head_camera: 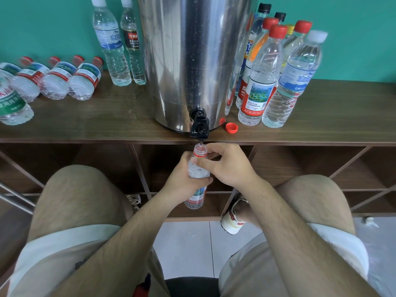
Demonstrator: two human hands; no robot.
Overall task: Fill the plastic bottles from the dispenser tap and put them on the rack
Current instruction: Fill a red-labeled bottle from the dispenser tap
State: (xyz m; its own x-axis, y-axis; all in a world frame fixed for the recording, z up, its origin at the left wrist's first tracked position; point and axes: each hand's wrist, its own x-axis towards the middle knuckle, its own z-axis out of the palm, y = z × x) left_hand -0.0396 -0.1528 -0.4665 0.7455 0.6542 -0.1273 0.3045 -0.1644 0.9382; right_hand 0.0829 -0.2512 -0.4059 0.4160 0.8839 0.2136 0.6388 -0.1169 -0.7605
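Note:
A steel dispenser [192, 56] stands on the wooden shelf top [107, 116], its black tap [199, 126] over the front edge. Right under the tap's spout I hold an uncapped clear plastic bottle [198, 170] upright, its open mouth just below the spout. My left hand [184, 179] grips the bottle's body. My right hand [227, 163] pinches the neck near the red ring. The bottle's red cap [231, 127] lies on the shelf top beside the dispenser's base.
Several capped bottles [276, 69] stand right of the dispenser, two more [120, 43] behind its left side, and several lie on their sides [57, 80] at far left. Wooden rack compartments [300, 168] open below the top. My knees flank the bottle.

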